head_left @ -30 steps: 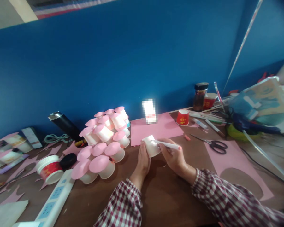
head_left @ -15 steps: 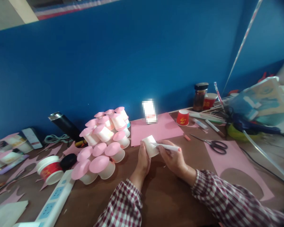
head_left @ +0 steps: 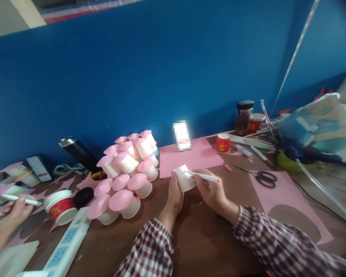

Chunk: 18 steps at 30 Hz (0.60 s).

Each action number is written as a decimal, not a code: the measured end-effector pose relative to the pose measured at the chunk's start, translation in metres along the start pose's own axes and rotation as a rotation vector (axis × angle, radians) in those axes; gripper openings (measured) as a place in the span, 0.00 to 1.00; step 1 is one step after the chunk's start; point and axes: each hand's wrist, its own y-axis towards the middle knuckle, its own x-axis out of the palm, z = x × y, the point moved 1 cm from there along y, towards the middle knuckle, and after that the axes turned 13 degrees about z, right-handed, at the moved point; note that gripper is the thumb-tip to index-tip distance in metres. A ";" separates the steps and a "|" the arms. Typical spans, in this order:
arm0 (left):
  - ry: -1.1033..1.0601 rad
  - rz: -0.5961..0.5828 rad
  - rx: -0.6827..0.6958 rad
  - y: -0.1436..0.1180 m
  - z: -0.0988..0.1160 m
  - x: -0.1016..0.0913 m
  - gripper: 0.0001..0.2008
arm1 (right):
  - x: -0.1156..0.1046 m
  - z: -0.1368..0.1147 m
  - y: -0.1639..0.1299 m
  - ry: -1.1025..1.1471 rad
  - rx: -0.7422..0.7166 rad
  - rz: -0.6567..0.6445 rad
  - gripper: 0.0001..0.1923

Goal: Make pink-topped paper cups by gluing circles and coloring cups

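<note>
My left hand [head_left: 174, 194] holds a small white paper cup [head_left: 183, 178] on its side above the brown table [head_left: 202, 238]. My right hand [head_left: 212, 190] grips a white marker with a pink end [head_left: 205, 177], its tip resting against the cup's side. A pink paper sheet [head_left: 190, 156] lies flat just behind the cup. To the left sits a pile of white cups with pink paper discs [head_left: 127, 175] stuck on their bases.
Another person's hand [head_left: 15, 209] holding a pen is at the far left. Near it are a red-labelled tub [head_left: 60, 206] and a white power strip [head_left: 65, 246]. Scissors [head_left: 261, 176] lie on pink paper [head_left: 288, 200] at right, with a red cup [head_left: 222, 143], a jar [head_left: 243, 117] and clutter behind.
Another person's hand with a pen has come into view at the far left. My hands, the cup and the marker have barely shifted.
</note>
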 end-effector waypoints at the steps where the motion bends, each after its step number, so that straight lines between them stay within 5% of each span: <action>1: -0.008 -0.011 -0.003 0.001 -0.001 0.000 0.29 | 0.000 0.000 0.000 -0.005 -0.005 -0.001 0.08; 18: -0.077 -0.003 -0.057 0.001 -0.002 0.001 0.29 | -0.001 -0.002 0.000 -0.011 -0.045 -0.034 0.07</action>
